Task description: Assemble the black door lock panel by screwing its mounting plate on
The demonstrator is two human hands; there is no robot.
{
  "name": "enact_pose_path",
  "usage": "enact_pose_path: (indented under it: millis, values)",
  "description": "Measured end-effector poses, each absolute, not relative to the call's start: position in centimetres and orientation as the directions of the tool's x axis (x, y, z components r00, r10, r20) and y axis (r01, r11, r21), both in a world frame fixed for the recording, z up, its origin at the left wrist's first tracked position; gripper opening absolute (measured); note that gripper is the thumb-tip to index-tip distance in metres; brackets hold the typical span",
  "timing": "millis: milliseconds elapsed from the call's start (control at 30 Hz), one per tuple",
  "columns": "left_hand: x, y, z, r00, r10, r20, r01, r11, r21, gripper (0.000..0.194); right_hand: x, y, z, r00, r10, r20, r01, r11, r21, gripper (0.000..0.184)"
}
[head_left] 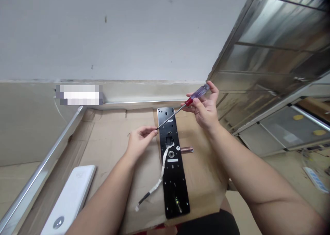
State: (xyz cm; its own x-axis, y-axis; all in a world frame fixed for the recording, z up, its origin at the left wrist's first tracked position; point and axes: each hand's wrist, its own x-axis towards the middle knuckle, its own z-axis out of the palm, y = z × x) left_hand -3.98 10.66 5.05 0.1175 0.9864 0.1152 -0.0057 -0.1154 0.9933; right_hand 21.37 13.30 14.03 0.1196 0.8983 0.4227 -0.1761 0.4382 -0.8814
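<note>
A long black lock panel [173, 166] lies face-down on flattened cardboard [110, 142], with a white ribbon cable [161, 173] trailing from its middle toward the lower left. My right hand [205, 108] grips a screwdriver [189, 101] with a clear purple-and-red handle, its thin shaft slanting down-left over the panel's top. My left hand [140, 140] sits just left of the panel, fingers pinched at the screwdriver's tip; what they pinch is too small to name. A copper-coloured handle stub [187, 149] pokes out at the panel's right side.
A white oblong cover plate [68, 200] lies on the cardboard at lower left. An aluminium rail [38, 180] runs along the left edge, another along the back wall. Metal-framed panels [270, 63] lean at the right, with clutter on the floor beyond.
</note>
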Motion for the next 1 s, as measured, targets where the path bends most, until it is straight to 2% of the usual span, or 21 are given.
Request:
enact_pose_path:
  millis: [133, 200, 433, 533, 633, 733, 833, 1000]
  values:
    - [-4.0, 10.6, 4.7, 0.148, 0.966, 0.212, 0.154, -0.235, 0.960, 0.020, 20.6, 12.3, 14.6, 0.105, 0.906, 0.410, -0.126, 0.421, -0.898, 0.092]
    - [-4.0, 10.5, 4.6, 0.143, 0.960, 0.239, 0.168, -0.262, 0.950, 0.019, 20.1, 12.2, 14.5, 0.142, 0.890, 0.433, -0.108, 0.449, -0.887, 0.093]
    - [-3.7, 10.6, 4.3, 0.013, 0.979, 0.201, -0.052, -0.200, 0.978, 0.026, 19.7, 12.4, 14.3, 0.246, 0.854, 0.458, -0.086, 0.490, -0.867, 0.089]
    - [-3.4, 10.8, 4.3, 0.032, 0.976, 0.214, -0.120, -0.209, 0.970, 0.049, 19.4, 11.7, 15.3, 0.244, 0.832, 0.498, -0.051, 0.524, -0.850, 0.086]
    - [-2.7, 10.6, 3.9, 0.135, 0.988, 0.077, -0.169, -0.054, 0.984, 0.077, 18.9, 11.4, 16.9, 0.289, 0.751, 0.593, 0.017, 0.615, -0.788, 0.085]
    - [-1.8, 10.2, 3.2, 0.287, 0.955, -0.082, -0.229, 0.151, 0.962, 0.083, 18.4, 11.9, 18.6, 0.244, 0.738, 0.629, 0.059, 0.636, -0.770, 0.087]
    - [-1.0, 9.8, 2.6, 0.343, 0.935, -0.088, -0.284, 0.192, 0.940, 0.086, 17.7, 12.9, 19.7, 0.172, 0.753, 0.635, 0.079, 0.632, -0.771, 0.087]
    - [-0.6, 9.5, 2.9, 0.321, 0.944, -0.081, -0.303, 0.183, 0.935, 0.084, 17.1, 14.1, 20.2, 0.118, 0.784, 0.609, 0.085, 0.603, -0.793, 0.087]
